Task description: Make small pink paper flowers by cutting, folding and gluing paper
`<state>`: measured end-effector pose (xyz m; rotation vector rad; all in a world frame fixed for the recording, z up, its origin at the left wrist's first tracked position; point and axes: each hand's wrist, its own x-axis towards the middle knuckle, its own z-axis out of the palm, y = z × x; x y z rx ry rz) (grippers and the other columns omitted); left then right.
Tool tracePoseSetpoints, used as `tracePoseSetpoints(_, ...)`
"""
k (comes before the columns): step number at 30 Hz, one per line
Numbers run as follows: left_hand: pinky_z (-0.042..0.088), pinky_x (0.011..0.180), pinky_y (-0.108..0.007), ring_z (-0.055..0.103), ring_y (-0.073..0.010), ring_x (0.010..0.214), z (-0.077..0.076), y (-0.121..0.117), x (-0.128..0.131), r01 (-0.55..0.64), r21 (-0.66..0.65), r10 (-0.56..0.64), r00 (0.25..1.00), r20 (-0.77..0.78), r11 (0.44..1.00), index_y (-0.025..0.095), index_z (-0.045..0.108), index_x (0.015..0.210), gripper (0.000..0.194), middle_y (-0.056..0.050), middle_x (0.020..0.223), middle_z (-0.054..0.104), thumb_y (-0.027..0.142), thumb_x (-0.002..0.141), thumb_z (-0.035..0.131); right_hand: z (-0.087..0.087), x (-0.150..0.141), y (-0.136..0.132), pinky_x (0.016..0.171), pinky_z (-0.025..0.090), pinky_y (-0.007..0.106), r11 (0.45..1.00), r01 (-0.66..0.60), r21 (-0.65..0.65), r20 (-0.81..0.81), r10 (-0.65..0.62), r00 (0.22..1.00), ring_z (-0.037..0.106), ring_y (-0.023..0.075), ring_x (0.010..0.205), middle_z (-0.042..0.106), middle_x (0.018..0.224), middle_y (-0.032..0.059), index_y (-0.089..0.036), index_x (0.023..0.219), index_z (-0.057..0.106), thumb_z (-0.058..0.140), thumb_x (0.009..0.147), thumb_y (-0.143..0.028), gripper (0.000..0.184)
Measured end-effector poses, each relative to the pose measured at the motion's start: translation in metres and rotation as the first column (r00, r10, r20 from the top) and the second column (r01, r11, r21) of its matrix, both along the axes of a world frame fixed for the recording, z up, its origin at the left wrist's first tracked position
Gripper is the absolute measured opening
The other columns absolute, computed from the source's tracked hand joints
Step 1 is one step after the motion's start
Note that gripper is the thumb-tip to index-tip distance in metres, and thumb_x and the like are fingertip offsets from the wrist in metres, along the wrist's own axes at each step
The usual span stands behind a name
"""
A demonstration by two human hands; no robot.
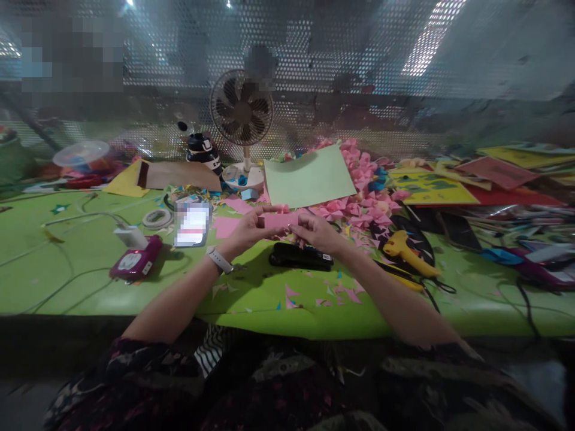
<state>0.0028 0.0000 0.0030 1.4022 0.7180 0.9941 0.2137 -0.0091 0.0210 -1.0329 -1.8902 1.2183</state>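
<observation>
Take the black stapler point(300, 256) as your landmark. Far beyond it to the left sits a round, clear plastic bowl point(81, 154); orange and red bits show there, but you cannot tell whether they lie inside or behind. Nearer, beyond the stapler and to its left, stands a black bottle point(203, 160) with white lettering; its contents are hidden from you.

Just beyond the stapler, you hold a small, flat piece of pink paper point(278, 224) between both hands. Your left hand point(251, 230) pinches its left end with the fingers close together, and your right hand point(317, 231) pinches the right end just as narrowly.

Farther beyond the stapler, you have a smooth, slightly curled pale green sheet point(309, 179) against a loose heap of crumpled-looking, folded pink pieces point(359, 170). Small angular scraps point(291, 293) lie on your side of the stapler, over the shiny green table cover point(256, 293). Right of it rests a hard, yellow glue gun point(406, 252).
</observation>
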Motion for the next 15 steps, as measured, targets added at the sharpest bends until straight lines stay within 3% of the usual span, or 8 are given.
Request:
tracePoseSetpoints(4, 0.059, 0.074, -0.028, 0.074, -0.0165, 0.077, -0.002, 0.002, -0.001, -0.012, -0.012, 0.012, 1.000, -0.004, 1.000, 0.012, 0.055, 0.119, 0.064, -0.009, 0.092, 0.075, 0.026, 0.066, 0.087, -0.005, 0.000, 0.001, 0.047, 0.047, 0.024, 0.996, 0.005, 0.086, 0.070, -0.011, 0.998, 0.056, 0.0103, 0.047, 0.059, 0.058, -0.0039, -0.020, 0.073, 0.052, 0.065, 0.087, -0.042, 0.029)
tracePoseSetpoints(7, 0.059, 0.076, -0.029, 0.074, -0.0165, 0.076, -0.001, 0.003, -0.004, -0.001, -0.017, 0.001, 1.000, -0.024, 1.000, 0.011, 0.054, 0.122, 0.064, -0.007, 0.084, 0.076, 0.027, 0.068, 0.086, 0.000, 0.002, 0.000, 0.048, 0.047, 0.023, 0.994, 0.011, 0.107, 0.084, -0.020, 0.996, 0.056, 0.0103, 0.050, 0.059, 0.059, -0.0027, -0.019, 0.071, 0.053, 0.066, 0.087, -0.043, 0.031)
tracePoseSetpoints(10, 0.059, 0.076, -0.031, 0.074, -0.0174, 0.076, 0.004, 0.005, -0.011, -0.019, -0.005, 0.018, 0.999, -0.042, 1.000, 0.011, 0.053, 0.124, 0.065, -0.005, 0.077, 0.076, 0.030, 0.071, 0.085, 0.007, 0.006, 0.000, 0.047, 0.046, 0.022, 0.997, 0.049, 0.061, 0.033, -0.051, 0.998, 0.054, 0.0090, 0.049, 0.056, 0.058, -0.0031, -0.018, 0.072, 0.055, 0.069, 0.084, -0.048, 0.035)
tracePoseSetpoints(15, 0.059, 0.079, -0.034, 0.075, -0.0203, 0.081, 0.010, 0.011, -0.020, -0.074, -0.022, 0.074, 0.997, -0.001, 0.997, 0.010, 0.052, 0.125, 0.069, -0.010, 0.084, 0.077, 0.031, 0.069, 0.086, 0.008, 0.013, 0.005, 0.046, 0.047, 0.021, 0.994, 0.103, -0.036, -0.051, -0.104, 0.993, 0.053, 0.0078, 0.049, 0.056, 0.058, -0.0030, -0.017, 0.071, 0.057, 0.075, 0.077, -0.054, 0.041)
